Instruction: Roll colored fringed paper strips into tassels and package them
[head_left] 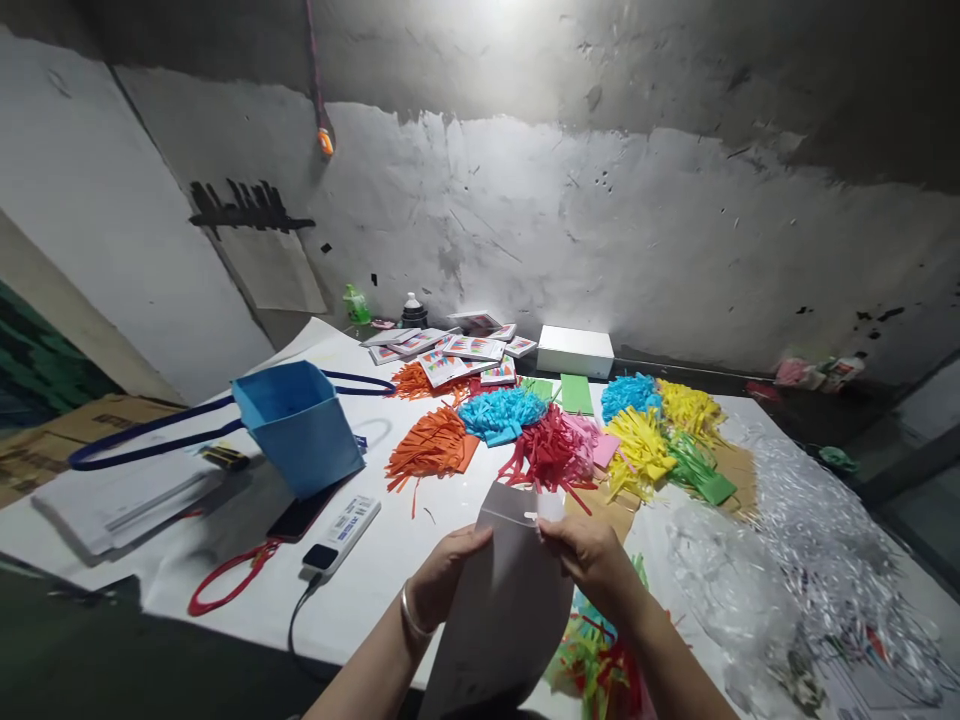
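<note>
A large white card sheet hangs upright between my hands, its lower part in shadow and slightly curved. Near its top run a crease and a small pale slot or tab. My left hand, with a silver bangle on the wrist, pinches the sheet's left edge, thumb on the front. The fingers of my right hand are closed on the upper right edge, beside the slot. Just beyond the sheet lie a red fringed paper bundle and a pink one. Part of the table is hidden behind the sheet.
Orange, blue, yellow and green fringed bundles spread across the table. Printed packs and a white box stand behind. Leftward are a blue bin and power bank; rightward, clear plastic.
</note>
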